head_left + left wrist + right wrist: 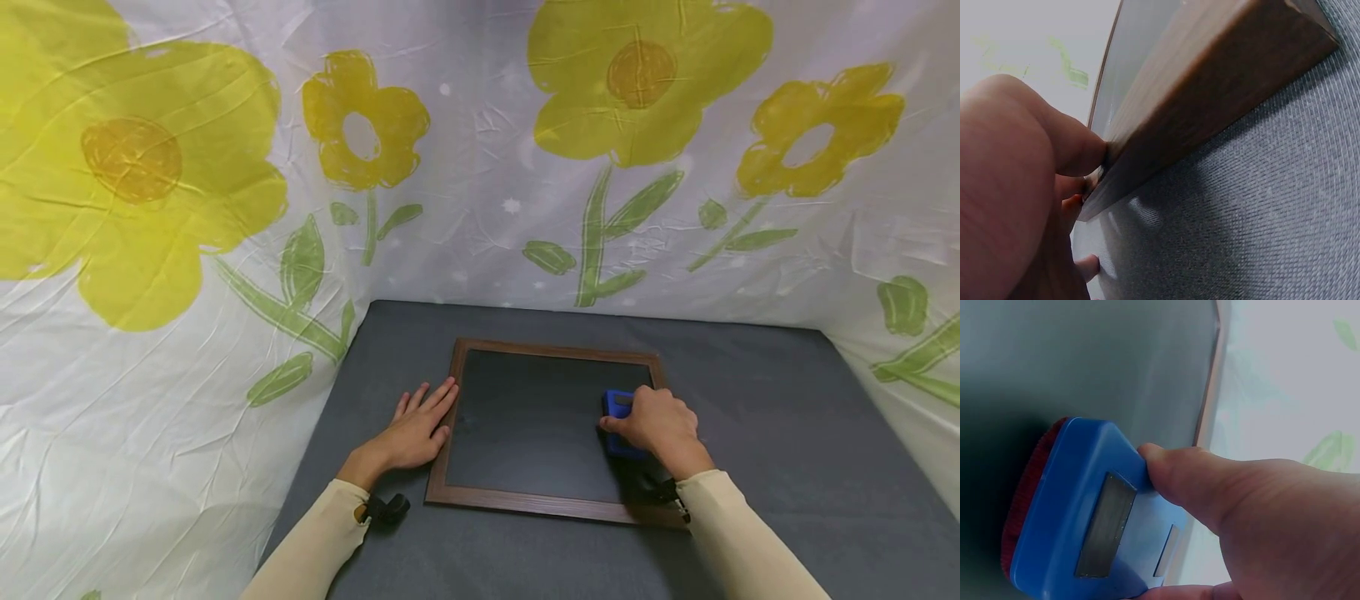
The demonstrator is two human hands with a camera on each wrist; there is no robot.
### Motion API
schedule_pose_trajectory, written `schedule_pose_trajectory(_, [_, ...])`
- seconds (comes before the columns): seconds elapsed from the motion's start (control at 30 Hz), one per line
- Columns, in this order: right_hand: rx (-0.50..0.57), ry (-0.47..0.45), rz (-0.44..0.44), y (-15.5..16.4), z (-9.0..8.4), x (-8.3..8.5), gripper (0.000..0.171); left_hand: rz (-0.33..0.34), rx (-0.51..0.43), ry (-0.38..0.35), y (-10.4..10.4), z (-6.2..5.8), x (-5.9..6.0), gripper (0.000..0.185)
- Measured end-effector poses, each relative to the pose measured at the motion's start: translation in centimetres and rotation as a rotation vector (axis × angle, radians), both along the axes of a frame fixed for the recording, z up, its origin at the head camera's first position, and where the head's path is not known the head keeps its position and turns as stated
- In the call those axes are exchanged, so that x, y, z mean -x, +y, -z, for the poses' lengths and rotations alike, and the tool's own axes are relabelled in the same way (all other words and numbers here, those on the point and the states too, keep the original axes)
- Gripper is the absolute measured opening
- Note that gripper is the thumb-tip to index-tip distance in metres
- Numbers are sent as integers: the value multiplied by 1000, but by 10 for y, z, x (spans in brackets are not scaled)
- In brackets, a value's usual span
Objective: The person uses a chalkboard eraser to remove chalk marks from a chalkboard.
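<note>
Cream sleeves [738, 533] come in from the bottom edge of the head view, one on each forearm, each with a small black wrist camera strapped on. Both hands are well apart, on opposite sides of a chalkboard [532, 421].

That board has a dark writing face and a brown wooden frame [525, 502], and it lies flat on the grey counter [787, 433], near the middle.

On the left, the left hand [416, 429] lies flat on the counter with its fingers straight and together, pointing away from the person. Its inner side is against the board's left frame edge; the left wrist view shows the thumb [1072, 147] pressed against the outer side of the wood [1210, 94].

On the right, the right hand [656, 421] grips a blue eraser [618, 408], fingers curled over its top and thumb [1191, 478] on its side. The eraser sits on the board's face near the right frame edge, about halfway up. In the right wrist view its blue plastic back [1085, 519] shows a grey inset panel, and a red felt pad [1022, 487] under it rests on the dark surface.

Behind and to both sides of the counter hangs a creased white sheet [480, 167] printed with large yellow flowers and green stems.
</note>
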State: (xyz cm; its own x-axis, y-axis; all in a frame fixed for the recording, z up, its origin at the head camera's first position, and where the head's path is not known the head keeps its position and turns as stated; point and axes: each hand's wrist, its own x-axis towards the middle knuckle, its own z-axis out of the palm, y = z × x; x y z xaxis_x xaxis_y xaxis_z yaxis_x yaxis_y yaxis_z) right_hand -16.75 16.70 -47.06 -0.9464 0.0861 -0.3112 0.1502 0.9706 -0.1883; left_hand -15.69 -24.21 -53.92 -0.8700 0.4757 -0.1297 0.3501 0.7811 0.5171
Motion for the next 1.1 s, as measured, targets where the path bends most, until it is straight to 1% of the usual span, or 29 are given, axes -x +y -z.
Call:
schedule_pose_trajectory(0.2, [6, -7, 20, 20, -3, -2, 80, 1, -9, 0, 0, 0, -1, 69])
schedule_pose_trajectory(0.3, [-1, -10, 27, 29, -4, -3, 84, 0, -9, 0, 0, 0, -1, 69])
schedule_pose_trajectory(0.43, [-2, -8, 36, 37, -4, -5, 85, 0, 1, -2, 0, 0, -1, 70])
schedule_pose_trajectory(0.83, [1, 11, 35, 38, -1, -6, 83, -5, -8, 4, 0, -1, -4, 69])
schedule_pose_trajectory(1.1, [1, 29, 9, 36, -1, -10, 80, -9, -9, 10, 0, -1, -5, 69])
